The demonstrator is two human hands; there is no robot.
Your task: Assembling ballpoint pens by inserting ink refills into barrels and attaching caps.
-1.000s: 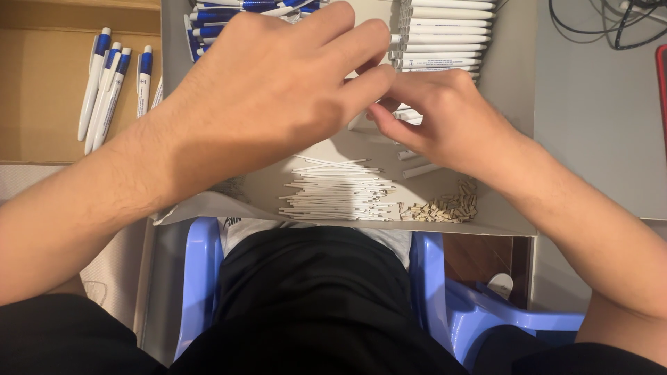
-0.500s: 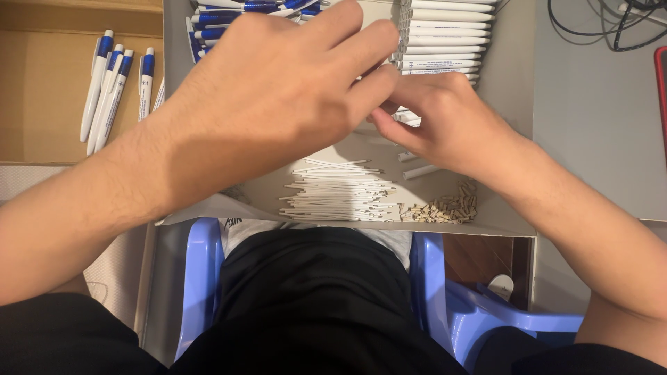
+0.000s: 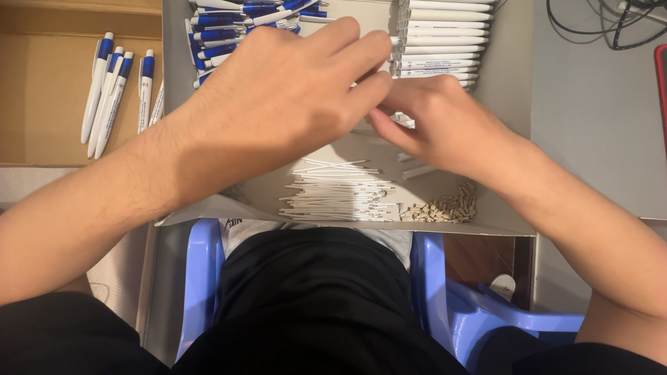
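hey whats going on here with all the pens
A seated person has both hands over a shallow grey tray, fingertips meeting around a small part that the hands hide. The left hand lies above the right hand. In the tray lie thin white refills, a heap of small tan pieces, white barrels and blue-and-white pens. More finished pens lie in a cardboard box to the left.

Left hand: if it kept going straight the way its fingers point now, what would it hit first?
The left hand points right, fingertips already at the right hand, so it would likely meet that hand's fingers first. The stack of white pen barrels lies beyond, though depth is unclear.
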